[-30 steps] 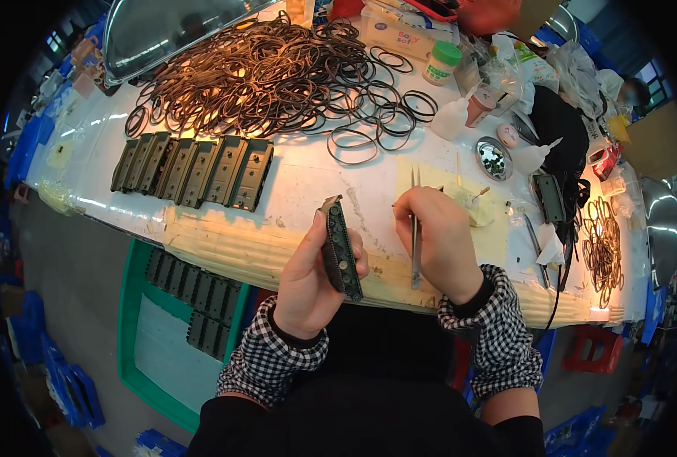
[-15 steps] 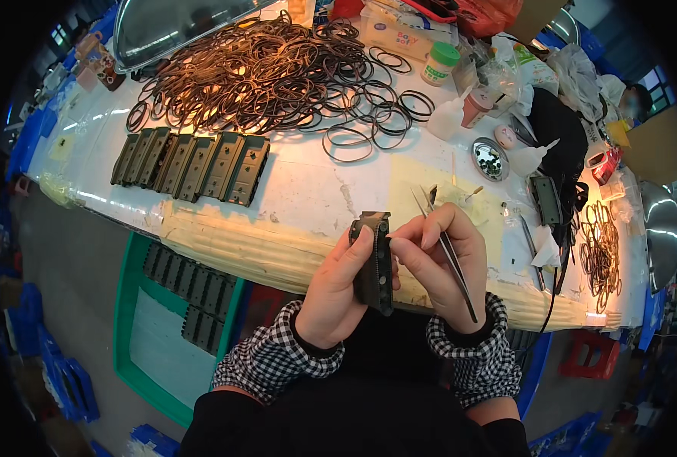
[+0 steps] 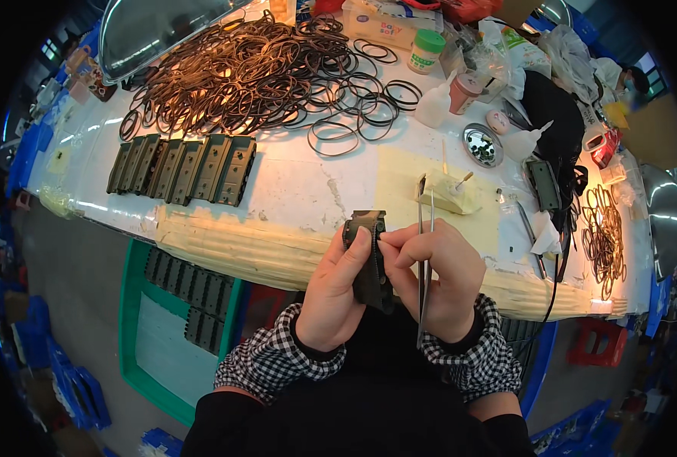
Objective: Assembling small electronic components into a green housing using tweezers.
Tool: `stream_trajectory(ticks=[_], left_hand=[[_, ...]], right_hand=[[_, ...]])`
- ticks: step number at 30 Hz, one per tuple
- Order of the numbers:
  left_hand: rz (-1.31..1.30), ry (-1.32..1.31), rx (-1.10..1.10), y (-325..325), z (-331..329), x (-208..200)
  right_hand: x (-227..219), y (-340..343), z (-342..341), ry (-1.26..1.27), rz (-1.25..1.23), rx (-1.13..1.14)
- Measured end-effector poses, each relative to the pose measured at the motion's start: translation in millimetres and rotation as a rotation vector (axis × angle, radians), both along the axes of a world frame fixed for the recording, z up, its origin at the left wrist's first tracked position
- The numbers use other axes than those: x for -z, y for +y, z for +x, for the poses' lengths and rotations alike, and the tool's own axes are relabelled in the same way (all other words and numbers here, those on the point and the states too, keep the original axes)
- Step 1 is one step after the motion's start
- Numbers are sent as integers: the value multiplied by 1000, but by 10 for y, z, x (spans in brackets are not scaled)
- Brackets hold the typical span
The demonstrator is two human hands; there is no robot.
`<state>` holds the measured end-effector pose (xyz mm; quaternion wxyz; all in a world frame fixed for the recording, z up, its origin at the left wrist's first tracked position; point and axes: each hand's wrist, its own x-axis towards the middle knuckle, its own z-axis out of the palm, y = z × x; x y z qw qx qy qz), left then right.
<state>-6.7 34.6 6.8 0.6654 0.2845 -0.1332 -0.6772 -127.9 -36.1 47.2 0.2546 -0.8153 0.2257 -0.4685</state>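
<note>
My left hand (image 3: 329, 293) is closed round a dark olive model tank hull (image 3: 369, 278), held upright with its narrow side, lined with small round wheels, turned to the right. Thumb and index finger of my right hand (image 3: 441, 278) pinch together at the hull's upper right edge. Anything tiny between those fingertips is hidden. Steel tweezers (image 3: 424, 305) are tucked in the same hand, between the fingers, with one end pointing away from me and the other down past the palm.
A row of olive hulls (image 3: 224, 171) lies on the table at left, before a heap of dark rubber-like loops (image 3: 247, 76). A small round dish (image 3: 481, 145) holds dark bits. A green-capped bottle (image 3: 426, 52) stands behind. Below left, a green tray (image 3: 131, 335) holds more hulls.
My right hand has turned, so the tweezers now stand nearly upright instead of slanting. Its fingertips have moved left against the hull. The hull has rotated slightly in my left hand.
</note>
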Motion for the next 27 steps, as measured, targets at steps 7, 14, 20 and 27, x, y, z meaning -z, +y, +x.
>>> stream_trajectory(ticks=[7,14,20,27], left_hand=[[55,102,81,-26,2,-76],[11,90,126,-22,24,-19],[64,1,50,-33,-22,-90],[104,-31,5,-61,-52,-127]], right_hand=[[29,-74,-50,18,-53,-47],[104,-118,-140,47,-58,-101],[114,-180,-215,173,-312,-166],[60,-122,-242,332,-514,-137]])
